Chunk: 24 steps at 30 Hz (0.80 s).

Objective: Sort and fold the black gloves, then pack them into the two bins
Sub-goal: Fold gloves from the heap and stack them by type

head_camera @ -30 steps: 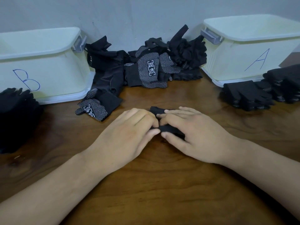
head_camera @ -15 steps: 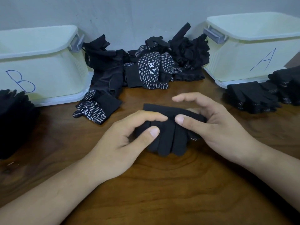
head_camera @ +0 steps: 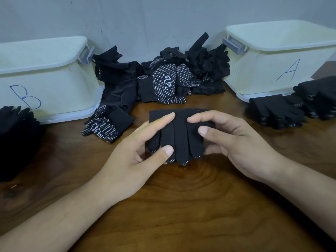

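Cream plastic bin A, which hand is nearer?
Right. The right hand is in front and left of cream plastic bin A; the left hand is farther left, beyond the black glove.

Near me the table [head_camera: 181,211] lies open; far, the glove heap [head_camera: 163,80] fills the gap between bin B [head_camera: 54,84] and bin A [head_camera: 263,75].

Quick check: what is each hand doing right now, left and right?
Left hand: closed, pinching the left side of the folded glove between thumb and forefinger.
Right hand: closed, gripping the right side of the same glove.
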{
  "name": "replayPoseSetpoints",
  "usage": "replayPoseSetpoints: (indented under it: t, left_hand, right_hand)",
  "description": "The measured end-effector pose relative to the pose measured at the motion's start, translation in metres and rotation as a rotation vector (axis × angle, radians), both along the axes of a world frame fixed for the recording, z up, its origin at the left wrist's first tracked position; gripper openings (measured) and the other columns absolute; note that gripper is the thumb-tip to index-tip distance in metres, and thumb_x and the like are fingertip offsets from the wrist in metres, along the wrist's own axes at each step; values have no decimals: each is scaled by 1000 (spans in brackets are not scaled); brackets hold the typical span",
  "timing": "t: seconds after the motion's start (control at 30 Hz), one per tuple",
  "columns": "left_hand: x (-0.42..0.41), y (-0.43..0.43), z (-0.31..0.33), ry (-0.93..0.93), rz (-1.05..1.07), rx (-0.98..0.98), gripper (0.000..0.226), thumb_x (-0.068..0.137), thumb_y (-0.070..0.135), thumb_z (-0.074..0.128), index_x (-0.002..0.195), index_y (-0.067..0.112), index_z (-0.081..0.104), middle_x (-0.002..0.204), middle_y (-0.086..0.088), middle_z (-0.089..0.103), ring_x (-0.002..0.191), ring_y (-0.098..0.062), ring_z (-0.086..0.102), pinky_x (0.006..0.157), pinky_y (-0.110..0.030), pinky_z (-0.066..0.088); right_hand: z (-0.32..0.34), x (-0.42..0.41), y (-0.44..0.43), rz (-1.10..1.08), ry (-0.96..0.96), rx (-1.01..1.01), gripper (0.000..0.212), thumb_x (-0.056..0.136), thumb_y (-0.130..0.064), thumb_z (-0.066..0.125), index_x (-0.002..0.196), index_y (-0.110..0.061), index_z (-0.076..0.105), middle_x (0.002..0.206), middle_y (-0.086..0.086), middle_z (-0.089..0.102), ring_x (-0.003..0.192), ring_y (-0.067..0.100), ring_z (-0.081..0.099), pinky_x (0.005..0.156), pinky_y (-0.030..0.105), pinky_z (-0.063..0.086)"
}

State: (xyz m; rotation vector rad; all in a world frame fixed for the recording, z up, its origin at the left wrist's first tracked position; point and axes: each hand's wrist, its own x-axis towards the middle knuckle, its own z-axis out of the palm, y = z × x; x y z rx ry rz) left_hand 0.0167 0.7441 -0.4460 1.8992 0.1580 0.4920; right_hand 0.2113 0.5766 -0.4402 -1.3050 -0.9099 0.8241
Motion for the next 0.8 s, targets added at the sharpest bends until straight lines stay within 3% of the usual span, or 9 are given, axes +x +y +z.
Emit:
replayPoseSetpoints:
  t: [0.1,0.17,0.27,0.43,0.53,0.63,0.73,0.8]
  left_hand:
    - [1,-3,-1,14,-15,-34,64,100,7,64,158,28,46,156,10,52,138,-16,58,97,-31,59]
    - [3,-5,-1,15,17,-35,64,101,4,64,157,30,47,155,10,52,134,-21,61,90,-39,63]
    - [9,-11,2,-6,77,-62,61,100,0,66,153,27,54,150,9,57,131,-22,64,92,-40,63]
    - [47,-40,15,-22,136,-114,49,101,8,68,144,32,61,139,13,65,115,-21,72,85,-44,66]
    - [82,-56,17,-37,165,-144,41,108,23,60,146,37,58,139,14,65,117,-15,71,84,-44,66]
    - [103,-66,17,-85,201,-199,37,112,32,51,148,35,56,142,9,63,120,-11,69,83,-45,66]
    - [143,-85,17,-81,197,-225,35,113,36,45,145,35,58,133,28,60,115,-2,67,84,-45,66]
    - [173,-94,19,-78,178,-165,35,114,39,40,143,37,59,125,43,59,118,3,63,92,-41,63]
  right_hand:
    - [1,-2,1,-34,-32,-3,32,93,-16,72,125,-17,73,126,9,74,110,32,75,82,51,66]
    - [2,-3,2,-43,-45,6,34,93,-7,73,126,-15,72,125,6,76,107,32,77,79,47,67]
    - [6,-2,-1,-59,-101,37,36,96,6,71,128,-11,71,124,3,77,101,25,79,82,33,65]
    - [20,25,-21,-243,-206,51,27,97,1,74,119,-13,78,114,3,81,99,25,80,89,39,65]
    - [22,47,-34,-366,-287,32,25,98,-5,74,116,-21,80,111,-4,81,102,15,78,95,36,63]
    - [22,61,-37,-428,-257,15,23,99,-8,73,112,-26,81,107,-2,82,101,19,78,96,42,62]
    - [25,92,-56,-512,-181,-11,22,101,-11,71,108,-30,81,107,3,81,101,28,78,87,46,64]
    - [30,115,-70,-604,-169,-17,19,102,-12,71,107,-28,80,105,1,81,99,24,78,81,40,64]
